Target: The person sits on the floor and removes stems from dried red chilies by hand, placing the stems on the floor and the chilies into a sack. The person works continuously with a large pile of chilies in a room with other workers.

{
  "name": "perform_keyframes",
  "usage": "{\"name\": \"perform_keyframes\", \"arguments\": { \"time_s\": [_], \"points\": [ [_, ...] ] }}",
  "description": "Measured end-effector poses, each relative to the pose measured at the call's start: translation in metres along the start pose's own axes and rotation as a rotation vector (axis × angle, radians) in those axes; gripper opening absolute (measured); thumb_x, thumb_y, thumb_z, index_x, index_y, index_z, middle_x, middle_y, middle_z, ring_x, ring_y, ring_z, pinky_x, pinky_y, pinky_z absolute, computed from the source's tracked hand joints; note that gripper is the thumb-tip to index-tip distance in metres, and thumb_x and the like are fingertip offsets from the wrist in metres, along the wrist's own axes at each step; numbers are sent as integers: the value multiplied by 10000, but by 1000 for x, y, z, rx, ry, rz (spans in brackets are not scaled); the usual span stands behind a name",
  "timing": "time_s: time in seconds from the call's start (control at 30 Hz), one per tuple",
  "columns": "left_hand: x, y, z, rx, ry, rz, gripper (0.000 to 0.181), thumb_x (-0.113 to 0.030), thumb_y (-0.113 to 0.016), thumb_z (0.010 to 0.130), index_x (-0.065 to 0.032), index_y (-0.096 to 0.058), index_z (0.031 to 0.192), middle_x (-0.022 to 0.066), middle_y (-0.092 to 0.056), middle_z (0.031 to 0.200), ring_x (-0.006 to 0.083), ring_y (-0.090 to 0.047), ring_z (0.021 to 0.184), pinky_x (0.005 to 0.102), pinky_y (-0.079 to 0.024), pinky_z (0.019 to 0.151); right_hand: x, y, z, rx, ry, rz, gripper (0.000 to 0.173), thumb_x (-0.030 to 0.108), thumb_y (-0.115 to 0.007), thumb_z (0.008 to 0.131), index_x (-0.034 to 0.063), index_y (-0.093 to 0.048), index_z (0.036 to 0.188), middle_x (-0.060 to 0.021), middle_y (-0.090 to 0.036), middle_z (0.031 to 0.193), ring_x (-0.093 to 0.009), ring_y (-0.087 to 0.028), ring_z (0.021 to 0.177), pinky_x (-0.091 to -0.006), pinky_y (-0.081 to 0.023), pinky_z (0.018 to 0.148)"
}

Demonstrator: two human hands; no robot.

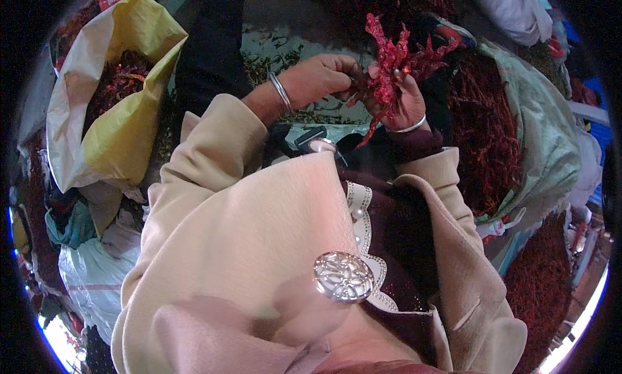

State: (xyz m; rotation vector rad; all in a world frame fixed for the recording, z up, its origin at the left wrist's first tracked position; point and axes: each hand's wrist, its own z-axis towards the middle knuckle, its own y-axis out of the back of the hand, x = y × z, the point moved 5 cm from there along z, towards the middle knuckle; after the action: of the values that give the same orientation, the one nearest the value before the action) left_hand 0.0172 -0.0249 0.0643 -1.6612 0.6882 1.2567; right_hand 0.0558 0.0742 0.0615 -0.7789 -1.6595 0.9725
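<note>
My right hand, a bangle at its wrist, holds a wet-looking bunch of bright red, branching, seaweed-like plant material. Its pieces stick up past the fingers, and a thin strand hangs below the palm. Just to the left, my left hand has its thumb and fingers pinched together at the bunch's lower left edge, against a small dark piece. Silver bangles circle that wrist. The fingertips of both hands nearly meet, and what lies between them is partly hidden.
An open white and yellow woven sack with dark red pieces stands at left. At right, a pale green sack holds dark red strands. More red strands lie at lower right. Greenish scraps lie on the surface beyond the hands.
</note>
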Motion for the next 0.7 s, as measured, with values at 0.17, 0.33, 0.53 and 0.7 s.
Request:
{"name": "perform_keyframes", "arguments": {
  "time_s": [0.17,0.33,0.53,0.7],
  "points": [
    [5,11,2,-27,27,246,172,-14,-387,623,2,-483,764,50,-493,663,128,-459,607,234,-378,571,20,22,3,104,-59,120,219,128,-495,687,12,-441,864,-101,-513,779,-213,-510,681,-323,-439,598],
    [13,35,-6,-60,63,1293,190,-32,-423,608,-25,-483,788,111,-496,749,257,-469,717,320,-375,640,90,58,-28,-478,388,-252,185,133,-439,707,14,-447,848,-102,-509,761,-200,-482,633,-292,-418,512],
    [22,41,-8,-45,-46,1397,195,-114,-426,643,-45,-486,815,137,-487,782,288,-454,757,355,-367,657,186,93,-111,-851,565,-571,130,123,-491,679,63,-500,795,-52,-537,711,-162,-518,598,-252,-431,453],
    [29,34,-5,-11,151,1325,221,-138,-421,677,-36,-469,867,145,-476,807,288,-447,771,349,-361,665,287,126,-212,-1121,751,-1339,195,124,-552,645,44,-517,819,-21,-541,751,-178,-521,638,-271,-410,551]
  ]
}}
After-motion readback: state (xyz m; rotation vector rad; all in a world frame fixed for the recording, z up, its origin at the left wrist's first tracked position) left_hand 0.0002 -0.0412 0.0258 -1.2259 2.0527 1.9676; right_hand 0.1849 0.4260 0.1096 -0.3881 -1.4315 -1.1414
